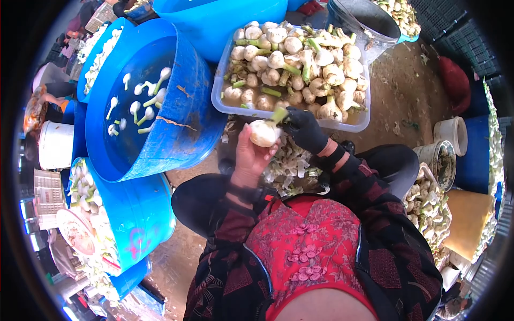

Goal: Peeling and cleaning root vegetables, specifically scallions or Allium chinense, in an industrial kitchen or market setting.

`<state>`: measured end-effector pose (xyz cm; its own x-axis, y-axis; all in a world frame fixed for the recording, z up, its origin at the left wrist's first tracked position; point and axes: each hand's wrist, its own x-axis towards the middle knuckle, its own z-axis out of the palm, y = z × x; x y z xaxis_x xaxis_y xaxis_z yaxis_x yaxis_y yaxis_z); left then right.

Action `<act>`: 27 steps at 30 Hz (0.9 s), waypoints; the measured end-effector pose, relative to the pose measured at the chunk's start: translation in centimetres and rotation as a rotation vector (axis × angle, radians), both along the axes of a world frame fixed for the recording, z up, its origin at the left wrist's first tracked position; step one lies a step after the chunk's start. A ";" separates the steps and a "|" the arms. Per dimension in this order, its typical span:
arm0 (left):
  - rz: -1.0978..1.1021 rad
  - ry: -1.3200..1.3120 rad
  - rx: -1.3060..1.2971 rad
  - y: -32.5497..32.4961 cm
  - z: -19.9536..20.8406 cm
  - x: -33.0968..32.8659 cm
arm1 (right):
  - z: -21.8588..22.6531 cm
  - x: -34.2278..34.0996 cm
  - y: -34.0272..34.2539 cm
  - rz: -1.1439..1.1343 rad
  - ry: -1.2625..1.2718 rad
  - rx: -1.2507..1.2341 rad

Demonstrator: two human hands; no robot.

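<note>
My bare left hand holds a white garlic bulb from below, its short green stem pointing up and to the right. In a black glove, my right hand is closed beside that stem, its fingertips touching or very near it. Whatever those curled fingers hold is hidden. Just beyond both hands stands a clear plastic tub heaped with garlic bulbs, many with soil and cut green stems. Below the hands, between my knees, lies a pile of peeled-off garlic skins.
At left, a large blue barrel holds dark water with several peeled bulbs floating. Nearer, another blue barrel carries garlic and a pink basin. Beyond the tub stands a grey bucket. Buckets and a garlic heap are at right.
</note>
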<state>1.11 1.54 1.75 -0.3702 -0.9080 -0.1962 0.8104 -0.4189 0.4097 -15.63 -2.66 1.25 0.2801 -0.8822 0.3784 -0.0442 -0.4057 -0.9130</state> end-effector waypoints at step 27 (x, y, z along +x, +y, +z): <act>0.262 -0.577 -0.093 1.0 -1.1 -1.9 | -0.3 2.2 0.6 -0.327 0.318 -0.081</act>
<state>-0.79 2.51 0.61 0.0076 -0.9769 -0.2137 0.5197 -0.1787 0.8355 -13.45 -2.09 0.91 0.1059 -0.9148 0.3897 -0.4546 -0.3931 -0.7992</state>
